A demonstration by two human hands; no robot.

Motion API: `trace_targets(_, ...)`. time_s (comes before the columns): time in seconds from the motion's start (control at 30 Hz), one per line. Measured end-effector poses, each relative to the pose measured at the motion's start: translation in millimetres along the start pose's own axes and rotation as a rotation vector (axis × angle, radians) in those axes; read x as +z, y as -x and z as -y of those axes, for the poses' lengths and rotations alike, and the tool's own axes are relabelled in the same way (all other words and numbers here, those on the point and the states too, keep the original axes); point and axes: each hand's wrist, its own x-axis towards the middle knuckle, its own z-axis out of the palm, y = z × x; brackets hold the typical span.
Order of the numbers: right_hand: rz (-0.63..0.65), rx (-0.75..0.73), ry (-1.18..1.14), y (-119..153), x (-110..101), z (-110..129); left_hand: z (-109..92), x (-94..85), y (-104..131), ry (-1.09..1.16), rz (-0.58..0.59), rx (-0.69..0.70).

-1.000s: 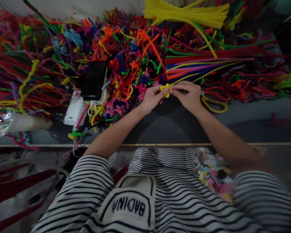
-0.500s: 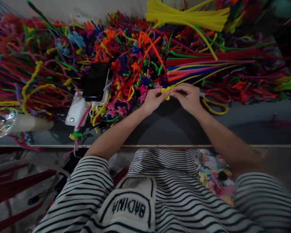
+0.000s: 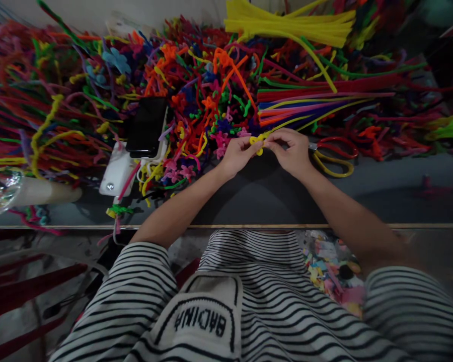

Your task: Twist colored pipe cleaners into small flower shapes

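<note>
Between my two hands is a yellow pipe cleaner (image 3: 254, 140), bent into small loops like a flower. My left hand (image 3: 238, 155) pinches the looped part from the left. From the right, my right hand (image 3: 290, 150) pinches the same piece, thumb and fingertips pressed together close to the loops. A thin yellow length runs up behind the right fingers toward the straight stems; where it ends I cannot tell. Just right of my right hand lie scissors (image 3: 334, 157) with one red and one yellow handle, their blades mostly hidden by that hand.
Straight coloured pipe cleaners (image 3: 283, 113) lie beyond my hands, with a yellow bundle (image 3: 290, 25) farther back. Tangled bent pieces (image 3: 196, 80) cover the back and left. A black phone (image 3: 147, 125), a white power bank (image 3: 115, 171) and a lidded cup (image 3: 41, 191) are on the left.
The whole view has shifted very slightly. Both hands keep their pinch on the yellow pipe cleaner, and its shape looks nearly the same.
</note>
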Motion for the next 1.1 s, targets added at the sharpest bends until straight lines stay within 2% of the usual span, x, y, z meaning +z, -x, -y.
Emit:
trace_targets(0.3, 0.013, 0.27, -0.252, -0.2, 3.6, -17.4, 24.4, -4.4, -8.6, -0.02, -0.113, 0.038)
trace_targets(0.47, 0.053, 0.288, -0.282, -0.3, 9.0, -14.6, 34.1, -8.9, -11.1, -0.136, -0.133, 0.162)
trace_targets(0.6, 0.091, 0.313, -0.339, -0.5, 11.2, -5.9, 28.2, -7.9, -6.2, -0.307, -0.058, 0.244)
trace_targets(0.8, 0.134, 0.368, -0.414, -2.8, 7.9, -10.4, 17.0, -8.5, -1.9, -0.5, 0.039, 0.317)
trace_targets(0.97, 0.128, 0.26, -0.374, -2.8, 9.7, -11.4, 17.8, -7.9, -0.2, -0.55, 0.072, 0.335)
trace_targets(1.1, 0.128, 0.256, -0.331, -2.8, 8.4, -15.3, 19.1, -7.9, 2.1, -0.606, 0.019, 0.378)
